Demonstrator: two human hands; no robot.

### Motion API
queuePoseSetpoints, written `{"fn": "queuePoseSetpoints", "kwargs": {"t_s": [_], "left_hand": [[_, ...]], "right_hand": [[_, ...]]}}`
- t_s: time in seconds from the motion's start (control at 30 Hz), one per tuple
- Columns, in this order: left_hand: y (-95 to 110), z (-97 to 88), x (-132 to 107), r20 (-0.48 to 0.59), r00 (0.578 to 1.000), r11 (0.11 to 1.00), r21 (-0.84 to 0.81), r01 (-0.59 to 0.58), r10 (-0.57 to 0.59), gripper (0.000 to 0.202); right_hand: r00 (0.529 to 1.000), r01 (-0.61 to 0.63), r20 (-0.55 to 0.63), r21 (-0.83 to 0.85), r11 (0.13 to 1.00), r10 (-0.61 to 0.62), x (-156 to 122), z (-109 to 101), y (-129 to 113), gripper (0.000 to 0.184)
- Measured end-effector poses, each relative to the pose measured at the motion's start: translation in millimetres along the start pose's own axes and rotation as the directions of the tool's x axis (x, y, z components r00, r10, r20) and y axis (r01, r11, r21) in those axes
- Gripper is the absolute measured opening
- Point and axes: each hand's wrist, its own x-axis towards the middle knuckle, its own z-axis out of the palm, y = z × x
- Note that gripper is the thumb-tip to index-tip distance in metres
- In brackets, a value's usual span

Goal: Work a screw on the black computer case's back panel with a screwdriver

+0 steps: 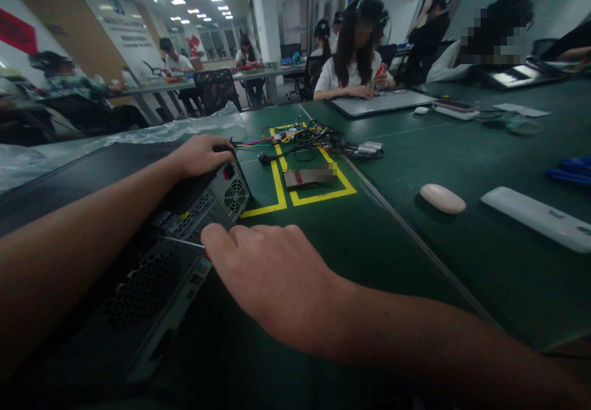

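A dark computer case (115,170) lies on the left of the green table, its metal back panel with a round fan grille (234,196) facing right. My left hand (207,153) is closed over the far edge of the case, its fingers bent round the corner and partly hidden. In front of the back panel, my right hand (272,268) is wrapped round a screwdriver (184,242). Its thin metal shaft points left at the case, and its handle is almost wholly hidden in my fist. Whether the tip touches a screw cannot be made out.
Yellow tape (323,197) marks the table; near it lie a small brown box (307,177) and tangled cables (314,136). Rightward are a pale oval object (442,199) and a long white device (538,216). Clear plastic sheeting (184,128) lies behind the case. A person (355,59) sits opposite.
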Motion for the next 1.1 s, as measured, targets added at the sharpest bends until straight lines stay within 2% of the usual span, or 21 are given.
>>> {"fn": "queuePoseSetpoints", "kwargs": {"t_s": [0.2, 0.37, 0.57, 0.7, 0.97, 1.1], "left_hand": [[3.5, -2.6, -1.5, 0.004, 1.000, 1.000, -0.022, 0.019, -0.019, 0.060], [8.1, -4.1, -2.9, 0.028, 0.999, 0.999, 0.004, 0.035, -0.035, 0.059], [13.9, -7.2, -7.5, 0.061, 0.998, 0.999, 0.051, -0.014, 0.011, 0.062], [14.3, -8.3, -7.9, 0.083, 0.997, 0.998, 0.062, 0.004, -0.009, 0.059], [12.8, -7.4, -7.1, 0.068, 0.998, 0.999, 0.042, 0.006, -0.009, 0.059], [12.4, -6.5, -7.7, 0.057, 0.998, 0.999, 0.042, -0.005, 0.003, 0.057]], "right_hand": [[0.999, -0.013, -0.031, -0.013, 1.000, 0.012, 1.5, 4.2, 0.8, 0.013], [1.000, 0.004, -0.015, -0.030, 1.000, -0.004, 0.7, 3.3, 0.5, 0.016], [1.000, -0.001, 0.009, -0.074, 0.997, 0.001, 1.5, 2.0, 0.0, 0.018], [1.000, 0.004, 0.020, -0.079, 0.997, -0.002, 1.2, 0.7, -0.2, 0.017], [0.996, 0.021, -0.080, -0.090, 0.996, -0.029, -2.5, 6.4, 1.3, 0.014], [0.995, 0.016, -0.099, -0.134, 0.991, -0.030, -5.5, 8.9, 3.1, 0.019]]}}
